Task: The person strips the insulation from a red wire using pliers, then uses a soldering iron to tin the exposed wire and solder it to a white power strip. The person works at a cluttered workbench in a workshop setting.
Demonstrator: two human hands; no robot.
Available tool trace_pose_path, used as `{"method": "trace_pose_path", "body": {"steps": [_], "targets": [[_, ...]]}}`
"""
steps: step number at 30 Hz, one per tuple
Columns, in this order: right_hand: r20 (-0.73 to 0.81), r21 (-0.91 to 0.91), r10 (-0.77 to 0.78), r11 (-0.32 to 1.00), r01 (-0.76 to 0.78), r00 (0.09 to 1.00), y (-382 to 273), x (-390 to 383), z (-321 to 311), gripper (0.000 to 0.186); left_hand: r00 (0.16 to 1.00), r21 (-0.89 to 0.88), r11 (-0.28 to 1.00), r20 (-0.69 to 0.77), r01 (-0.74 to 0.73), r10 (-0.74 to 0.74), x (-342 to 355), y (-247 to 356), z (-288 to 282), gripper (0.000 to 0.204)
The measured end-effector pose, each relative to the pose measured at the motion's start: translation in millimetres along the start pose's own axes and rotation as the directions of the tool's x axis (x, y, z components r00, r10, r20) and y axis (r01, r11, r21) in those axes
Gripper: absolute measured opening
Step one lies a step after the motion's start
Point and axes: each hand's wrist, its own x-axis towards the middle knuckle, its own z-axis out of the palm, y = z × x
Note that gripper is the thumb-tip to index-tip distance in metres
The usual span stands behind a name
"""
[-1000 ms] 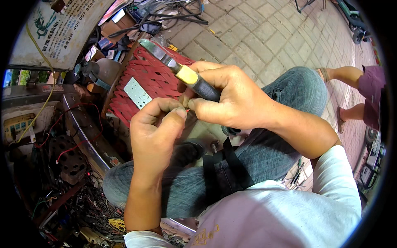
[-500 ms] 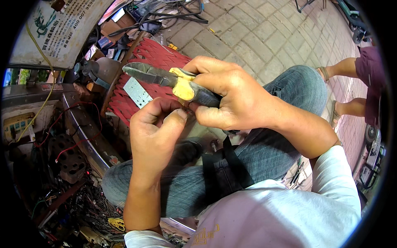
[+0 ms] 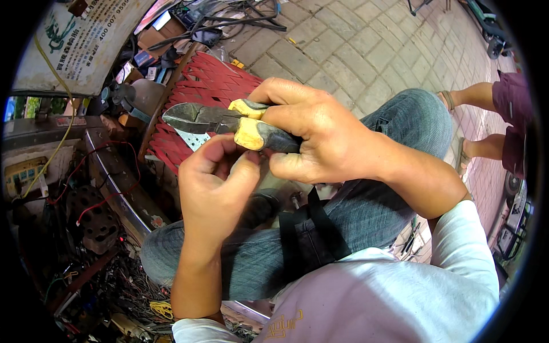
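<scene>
My right hand (image 3: pixel 319 134) is wrapped round wire cutters (image 3: pixel 203 117) with yellow and black handles, their dark jaws pointing left. My left hand (image 3: pixel 216 180) is pinched close below the handles, thumb and forefinger together; what it holds is too small and hidden to make out. Behind the cutters, a pale perforated board (image 3: pixel 194 140) lies on a red woven-strap seat (image 3: pixel 211 80), partly covered by the jaws.
Cluttered parts and wires (image 3: pixel 97 274) fill the left side, with a metal rail (image 3: pixel 114 177) and a white signboard (image 3: pixel 68 40) above. My knees (image 3: pixel 412 120) are below my hands. Another person's legs (image 3: pixel 477 100) are on the paving at right, near wheeled equipment (image 3: pixel 492 34).
The cutters have swung from pointing up-left to lying nearly level, jaws lower and over the pale board, both handle grips now showing. My left hand has barely moved. The other person's legs shifted slightly.
</scene>
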Motion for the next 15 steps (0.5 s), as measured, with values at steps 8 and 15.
{"method": "trace_pose_path", "body": {"steps": [8, 15], "targets": [[-0.033, -0.014, -0.006, 1.000, 0.006, 0.999, 1.9, 0.0, 8.0, 0.033, 0.923, 0.427, 0.834, 0.001, -0.348, 0.385, 0.0, -8.0, 1.6, 0.011], [0.129, 0.334, 0.276, 0.892, -0.304, 0.952, -3.5, -0.1, 6.2, 0.023, 0.881, 0.473, 0.759, 0.084, -0.447, 0.466, 1.3, -10.2, -0.4, 0.010]]}}
